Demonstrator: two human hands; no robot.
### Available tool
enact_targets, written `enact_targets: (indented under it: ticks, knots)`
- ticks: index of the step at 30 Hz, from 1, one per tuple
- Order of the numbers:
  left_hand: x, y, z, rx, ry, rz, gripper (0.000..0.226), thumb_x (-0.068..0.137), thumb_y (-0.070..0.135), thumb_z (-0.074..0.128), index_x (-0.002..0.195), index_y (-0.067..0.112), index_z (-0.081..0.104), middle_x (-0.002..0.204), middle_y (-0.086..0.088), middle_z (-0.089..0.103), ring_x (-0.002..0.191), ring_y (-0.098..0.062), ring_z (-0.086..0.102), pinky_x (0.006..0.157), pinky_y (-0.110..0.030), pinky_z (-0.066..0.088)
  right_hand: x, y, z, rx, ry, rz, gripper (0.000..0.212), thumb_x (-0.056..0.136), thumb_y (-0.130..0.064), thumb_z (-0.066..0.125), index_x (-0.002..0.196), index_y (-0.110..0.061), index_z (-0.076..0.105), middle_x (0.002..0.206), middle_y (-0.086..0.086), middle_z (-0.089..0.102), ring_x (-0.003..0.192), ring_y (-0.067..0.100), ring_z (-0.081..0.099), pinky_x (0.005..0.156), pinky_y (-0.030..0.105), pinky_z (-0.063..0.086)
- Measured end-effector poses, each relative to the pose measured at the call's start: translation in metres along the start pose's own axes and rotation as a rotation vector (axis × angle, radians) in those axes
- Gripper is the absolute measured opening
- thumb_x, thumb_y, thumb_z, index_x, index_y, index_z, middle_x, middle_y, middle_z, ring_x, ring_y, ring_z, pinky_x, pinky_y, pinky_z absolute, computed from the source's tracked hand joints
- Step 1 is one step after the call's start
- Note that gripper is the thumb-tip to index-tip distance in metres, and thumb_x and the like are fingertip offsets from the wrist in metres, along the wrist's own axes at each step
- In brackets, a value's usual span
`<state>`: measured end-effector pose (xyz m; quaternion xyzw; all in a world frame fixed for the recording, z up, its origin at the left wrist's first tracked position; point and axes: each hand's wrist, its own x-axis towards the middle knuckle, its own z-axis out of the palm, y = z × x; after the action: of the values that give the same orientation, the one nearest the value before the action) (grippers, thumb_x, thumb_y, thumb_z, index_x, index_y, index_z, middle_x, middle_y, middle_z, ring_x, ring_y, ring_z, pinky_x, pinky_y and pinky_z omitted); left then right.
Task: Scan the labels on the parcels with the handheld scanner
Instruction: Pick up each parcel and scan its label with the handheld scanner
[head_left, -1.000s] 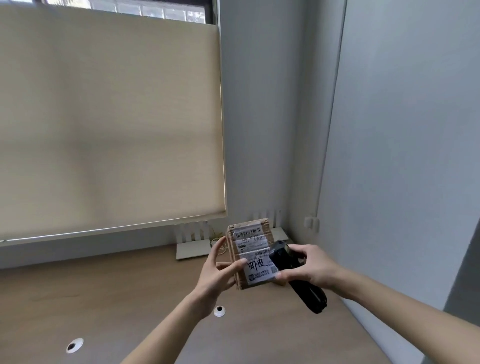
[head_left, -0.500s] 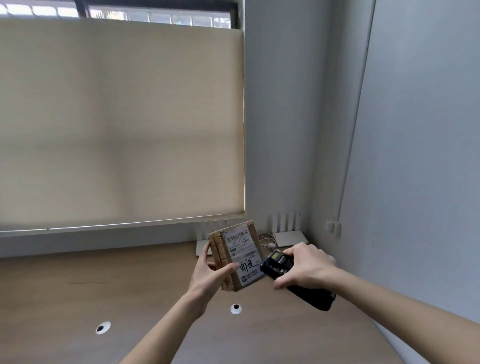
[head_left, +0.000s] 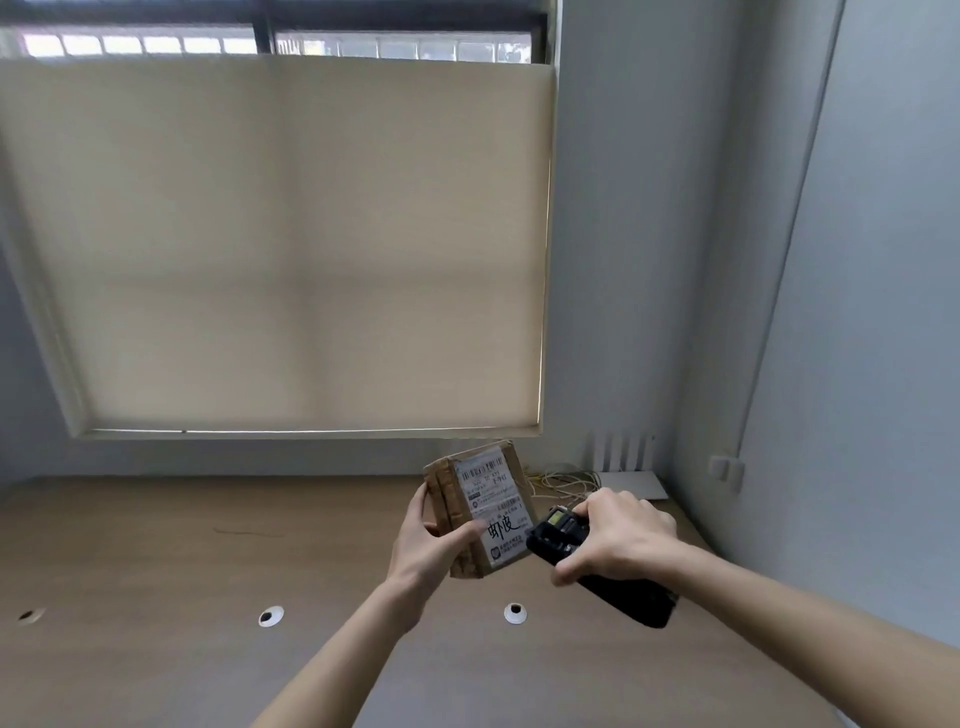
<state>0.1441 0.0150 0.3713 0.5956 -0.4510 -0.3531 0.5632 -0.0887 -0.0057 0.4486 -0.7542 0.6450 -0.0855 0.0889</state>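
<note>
Here scanner (head_left: 597, 566) beside parcel (head_left: 480, 512) label (head_left: 493, 506)

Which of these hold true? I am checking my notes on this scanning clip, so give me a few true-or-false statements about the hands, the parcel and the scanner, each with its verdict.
1. The left hand holds the parcel up off the desk. True.
2. The parcel's label faces away from the camera. False: the label, with its printed bars and handwritten marks, faces the camera.
3. The right hand has its grip on the black scanner. True.
4. The scanner lies on the desk. False: it is held in the air beside the parcel.
5. The window blind is rolled all the way up. False: it covers most of the window.
</note>
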Motion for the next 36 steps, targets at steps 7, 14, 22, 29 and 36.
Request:
enact_targets:
  ticks: [7,14,22,29,36]
  knots:
    - [-0.015,-0.003,-0.056,-0.018,0.071,-0.011,0.066,0.049,0.055,0.09,0.086,0.085,0.044,0.089,0.01,0.074,0.092,-0.013,0.071,0.066,-0.024,0.057,-0.008,-0.048,0.0,-0.011,-0.021,-0.081,0.064,0.037,-0.068,0.08,0.092,-0.036,0.075,0.085,-0.011,0.072,0.088,0.017,0.068,0.068,0.026,0.048]
    - [-0.047,-0.004,-0.163,-0.19,0.121,-0.042,0.097,0.056,0.04,0.096,0.133,0.059,0.039,0.107,-0.002,0.073,0.089,-0.018,0.075,0.07,-0.034,0.063,-0.026,-0.136,0.021,0.211,-0.174,-0.234,0.057,0.04,-0.065,0.082,0.089,-0.037,0.074,0.077,-0.014,0.074,0.077,0.006,0.071,0.065,0.024,0.054]
    - [-0.151,-0.014,-0.381,-0.195,0.346,-0.112,0.105,0.073,0.04,0.088,0.138,0.073,0.013,0.13,-0.007,0.063,0.104,-0.027,0.072,0.073,-0.044,0.063,-0.107,-0.336,0.074,0.604,-0.557,-0.498,0.033,0.06,-0.042,0.094,0.085,-0.025,0.081,0.073,-0.006,0.073,0.068,0.007,0.07,0.061,0.014,0.05]
    - [-0.284,-0.038,-0.579,-0.249,0.637,-0.163,0.066,0.07,0.051,0.082,0.12,0.049,0.039,0.126,0.0,0.061,0.106,-0.026,0.067,0.065,-0.043,0.062,-0.217,-0.533,0.148,0.704,-0.681,-0.725,0.046,0.053,-0.053,0.09,0.097,-0.044,0.08,0.088,-0.01,0.079,0.077,0.005,0.074,0.065,0.01,0.051]
    - [-0.406,-0.078,-0.719,-0.228,0.993,-0.158,0.03,0.088,0.036,0.075,0.11,0.029,0.055,0.121,-0.009,0.065,0.1,-0.024,0.069,0.094,-0.049,0.057,-0.311,-0.684,0.213,0.691,-0.84,-0.87,0.048,0.046,-0.056,0.09,0.092,-0.056,0.077,0.092,-0.018,0.078,0.078,0.004,0.075,0.059,0.009,0.051]
